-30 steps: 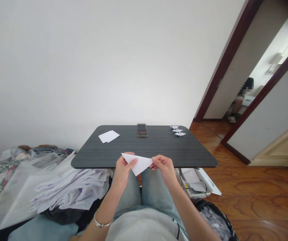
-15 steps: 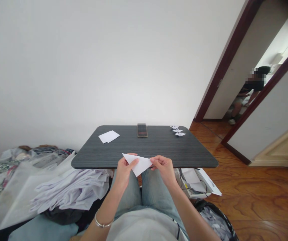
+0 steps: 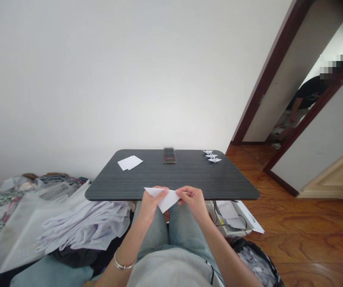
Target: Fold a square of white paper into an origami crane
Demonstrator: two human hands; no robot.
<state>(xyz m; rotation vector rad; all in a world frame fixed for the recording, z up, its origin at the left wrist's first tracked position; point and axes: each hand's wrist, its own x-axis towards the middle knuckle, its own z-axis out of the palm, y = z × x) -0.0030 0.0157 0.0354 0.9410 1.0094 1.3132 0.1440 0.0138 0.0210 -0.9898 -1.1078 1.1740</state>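
A white sheet of paper folded into a triangle (image 3: 167,201) is held between my two hands at the table's near edge, above my lap. My left hand (image 3: 152,203) pinches its left part, thumb on top. With thumb and forefinger, my right hand (image 3: 192,199) grips the right corner, which its fingers partly cover. On the dark table (image 3: 171,177), two overlapping white paper sheets (image 3: 130,162) lie at the left. Several small folded paper cranes (image 3: 212,156) stand in a row at the far right.
A phone (image 3: 169,155) rests at the table's back middle. White cloth (image 3: 90,227) is heaped at the left. Below the table's right side are a box with cables (image 3: 229,217) and a black bag of paper scraps (image 3: 255,263). A person (image 3: 306,93) bends beyond the doorway.
My hands and the folded paper have moved slightly down, and my thumbs are closer together on the paper. The person in the doorway has shifted right and bent lower.
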